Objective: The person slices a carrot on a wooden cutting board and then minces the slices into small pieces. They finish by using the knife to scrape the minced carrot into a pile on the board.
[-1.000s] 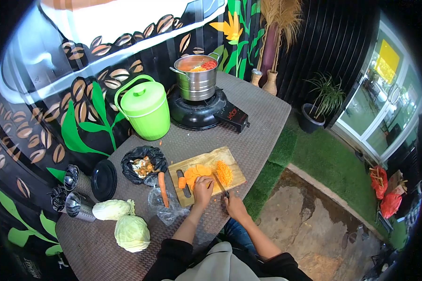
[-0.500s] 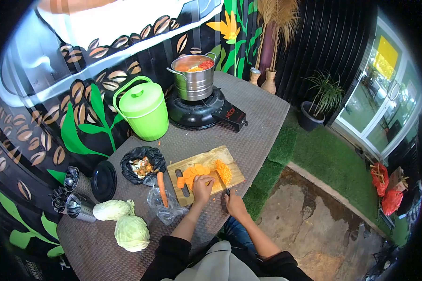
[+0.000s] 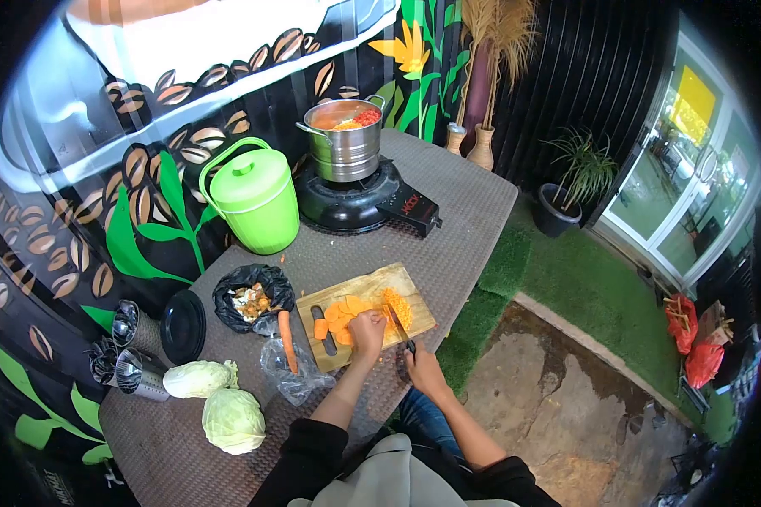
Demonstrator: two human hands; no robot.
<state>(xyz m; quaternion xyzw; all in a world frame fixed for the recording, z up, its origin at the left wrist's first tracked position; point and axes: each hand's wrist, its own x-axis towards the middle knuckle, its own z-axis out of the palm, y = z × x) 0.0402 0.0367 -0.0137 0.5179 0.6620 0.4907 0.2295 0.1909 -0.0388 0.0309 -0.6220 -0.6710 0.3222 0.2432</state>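
Observation:
My right hand (image 3: 426, 370) is closed around the handle of a knife (image 3: 397, 324), its blade pointing away over the wooden cutting board (image 3: 383, 281). Close to the blade, my left hand (image 3: 367, 331) has its fingers bunched, pinning carrot pieces that they mostly cover. Round carrot slices (image 3: 340, 312) lie on the board beyond my left hand. To the right of the blade sits a heap of finely diced carrot (image 3: 396, 306). A short carrot stub (image 3: 320, 329) rests near the board's left end, by its dark handle slot.
Left of the board are a whole carrot (image 3: 287, 340) on a plastic bag (image 3: 294, 377), a black bag of peelings (image 3: 250, 301) and two cabbages (image 3: 233, 421). Behind stand a lidded green bucket (image 3: 255, 201) and a stove (image 3: 351, 201) bearing a pot (image 3: 344, 149).
The view has shifted slightly. My left hand's fingers are more curled in beside the knife, and the blade tilts a little differently. Both hands stay at the board.

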